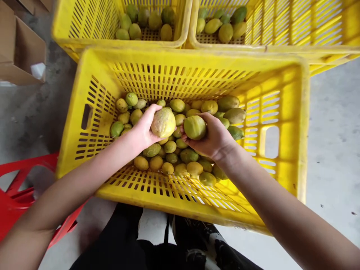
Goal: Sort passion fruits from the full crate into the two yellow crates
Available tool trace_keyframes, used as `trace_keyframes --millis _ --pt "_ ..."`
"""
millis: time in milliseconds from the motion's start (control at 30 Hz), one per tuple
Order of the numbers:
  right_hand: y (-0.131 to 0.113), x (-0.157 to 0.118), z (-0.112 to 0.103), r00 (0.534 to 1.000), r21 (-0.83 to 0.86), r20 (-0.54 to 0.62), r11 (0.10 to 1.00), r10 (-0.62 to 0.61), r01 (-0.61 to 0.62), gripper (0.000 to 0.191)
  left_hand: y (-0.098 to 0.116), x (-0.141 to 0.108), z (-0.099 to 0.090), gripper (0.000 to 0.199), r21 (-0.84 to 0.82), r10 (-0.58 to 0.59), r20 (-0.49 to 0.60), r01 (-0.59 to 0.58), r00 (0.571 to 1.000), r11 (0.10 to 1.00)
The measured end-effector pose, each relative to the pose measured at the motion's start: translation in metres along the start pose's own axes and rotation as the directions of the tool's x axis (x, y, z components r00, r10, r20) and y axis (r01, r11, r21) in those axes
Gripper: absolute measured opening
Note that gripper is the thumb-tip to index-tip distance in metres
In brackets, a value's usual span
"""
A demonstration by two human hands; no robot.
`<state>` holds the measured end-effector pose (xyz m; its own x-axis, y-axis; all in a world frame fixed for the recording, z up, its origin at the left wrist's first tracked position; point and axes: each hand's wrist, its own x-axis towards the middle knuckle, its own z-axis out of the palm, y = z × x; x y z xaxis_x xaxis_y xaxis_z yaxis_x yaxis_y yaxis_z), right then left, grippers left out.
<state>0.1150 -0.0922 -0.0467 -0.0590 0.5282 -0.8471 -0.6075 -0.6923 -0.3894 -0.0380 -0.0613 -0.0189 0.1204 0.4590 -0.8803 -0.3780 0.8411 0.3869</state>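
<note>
My left hand (146, 125) is closed around a pale yellow lemon (163, 123) with rough, blemished skin. In my right hand (212, 135) rests a greener lemon (195, 127), fingers curled beneath it. Both fruits are held side by side, a small gap apart, above the middle of a yellow plastic crate (191, 58). Beneath them lies a pile of loose lemons (170, 147), some yellow, some green, spread over the crate's bottom. My palms and some fingertips are hidden behind the fruit.
Two more yellow crates stand behind, a left one (87, 41) and a right one (281, 48), each holding several lemons. Cardboard boxes (22, 48) sit on the floor at the far left. A red plastic stool (14, 206) is at lower left, near my left forearm.
</note>
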Motion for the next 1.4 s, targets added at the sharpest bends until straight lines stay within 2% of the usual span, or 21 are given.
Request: trace_keyframes --millis 133,233,400,500,600,733,800,900,933,1000,1067,1133,1167,1233,1300,1400 --pt "-0.005 -0.011 0.004 1.0 0.111 -0.02 0.994 -0.005 0.008 0.013 0.002 -0.006 -0.009 0.018 -0.033 -0.065 -0.039 0.063 0.997 0.997" --pt "-0.009 -0.017 0.01 0.999 0.166 -0.05 0.986 0.019 -0.011 0.012 0.006 -0.009 -0.013 0.02 -0.072 -0.023 -0.023 0.021 0.999 0.997" --pt "-0.011 -0.017 0.011 0.998 0.15 -0.014 0.986 -0.064 0.066 0.019 0.03 -0.03 -0.011 0.024 -0.162 -0.011 -0.062 0.0 0.998 0.987" --pt "-0.006 -0.017 0.01 0.993 0.099 0.035 0.989 -0.111 0.107 0.025 0.055 -0.065 -0.009 0.023 -0.171 0.032 -0.074 -0.044 0.997 0.984" --pt "-0.004 -0.031 0.011 0.986 0.037 0.07 0.988 -0.153 0.151 0.031 0.073 -0.117 -0.009 0.02 -0.146 0.132 -0.16 -0.156 0.978 0.977" --pt "-0.024 -0.086 0.021 0.971 -0.079 0.197 0.985 -0.134 0.152 0.037 0.077 -0.18 -0.001 0.025 -0.208 0.183 -0.229 -0.232 0.956 0.95" --pt "-0.043 -0.123 0.03 0.962 -0.13 0.222 0.972 -0.161 0.193 0.04 0.075 -0.195 0.01 0.028 -0.262 0.181 -0.184 -0.225 0.966 0.938" --pt "-0.066 -0.168 0.04 0.945 -0.148 0.233 0.952 -0.231 0.269 0.045 0.072 -0.193 0.024 0.035 -0.28 0.183 -0.042 -0.187 0.982 0.941" --pt "-0.069 -0.176 0.042 0.938 -0.132 0.206 0.942 -0.278 0.308 0.046 0.07 -0.188 0.027 0.036 -0.26 0.189 -0.005 -0.183 0.982 0.948" --pt "-0.067 -0.179 0.041 0.923 -0.079 0.13 0.924 -0.363 0.374 0.049 0.061 -0.174 0.027 0.035 -0.196 0.173 -0.001 -0.169 0.985 0.966" --pt "-0.057 -0.166 0.037 0.93 -0.016 0.051 0.93 -0.365 0.366 0.052 0.047 -0.16 0.02 0.033 -0.139 0.111 -0.011 -0.111 0.994 0.984" --pt "-0.043 -0.144 0.029 0.96 0.072 -0.013 0.957 -0.281 0.282 0.053 0.03 -0.149 0.009 0.02 -0.106 0.057 -0.009 -0.057 0.998 0.993" --pt "-0.037 -0.133 0.025 0.972 0.124 -0.041 0.964 -0.233 0.237 0.052 0.021 -0.144 0.002 0.017 -0.095 0.089 0.004 -0.089 0.996 0.992" --pt "-0.027 -0.115 0.018 0.987 0.182 -0.063 0.971 -0.145 0.154 0.048 0.009 -0.135 -0.008 0.033 -0.078 0.158 0.061 -0.153 0.986 0.985" --pt "-0.024 -0.105 0.014 0.991 0.195 -0.042 0.972 -0.126 0.131 0.044 0.006 -0.125 -0.016 0.042 -0.11 0.168 0.061 -0.16 0.984 0.981" --pt "-0.027 -0.096 0.014 0.985 0.233 -0.016 0.958 -0.17 0.169 0.045 0.014 -0.109 -0.021 0.045 -0.19 0.157 -0.068 -0.167 0.985 0.967"
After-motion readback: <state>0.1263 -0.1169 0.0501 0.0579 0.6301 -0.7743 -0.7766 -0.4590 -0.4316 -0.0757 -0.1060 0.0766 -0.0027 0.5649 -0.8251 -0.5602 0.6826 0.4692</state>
